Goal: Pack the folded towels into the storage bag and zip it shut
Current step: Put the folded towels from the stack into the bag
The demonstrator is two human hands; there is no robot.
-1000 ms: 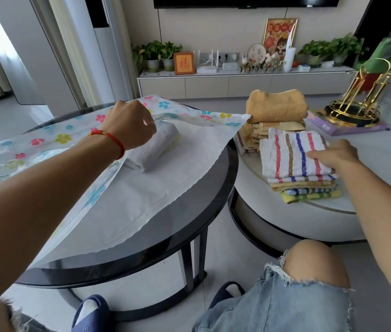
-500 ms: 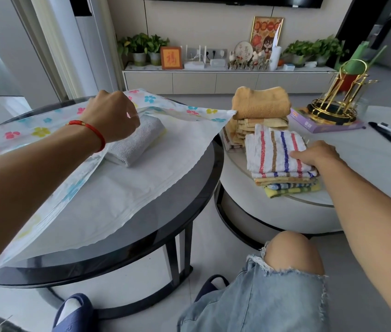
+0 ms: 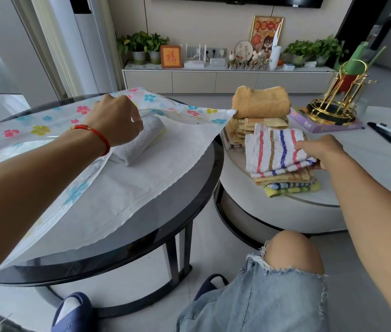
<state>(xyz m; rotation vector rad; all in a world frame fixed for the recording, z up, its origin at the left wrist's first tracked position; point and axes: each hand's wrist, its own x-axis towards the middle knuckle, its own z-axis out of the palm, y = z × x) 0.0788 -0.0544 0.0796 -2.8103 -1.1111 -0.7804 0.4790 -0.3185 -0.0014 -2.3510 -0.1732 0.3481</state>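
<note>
A flower-printed clear storage bag lies open on the dark round glass table. My left hand grips its upper flap and holds it lifted. Inside the mouth lies a folded grey towel on a yellow one. On the white round table to the right stands a stack of folded towels. My right hand pinches the right edge of the top striped towel, thumb beneath. Behind that stack stands a second pile topped by an orange towel.
A gold rack on a purple box and pens lie on the white table's far side. A low cabinet with plants stands behind. My bare knee and slippers sit between the tables.
My right hand has closed onto the striped towel's right edge, lifting that corner slightly. The left hand keeps the bag flap raised.
</note>
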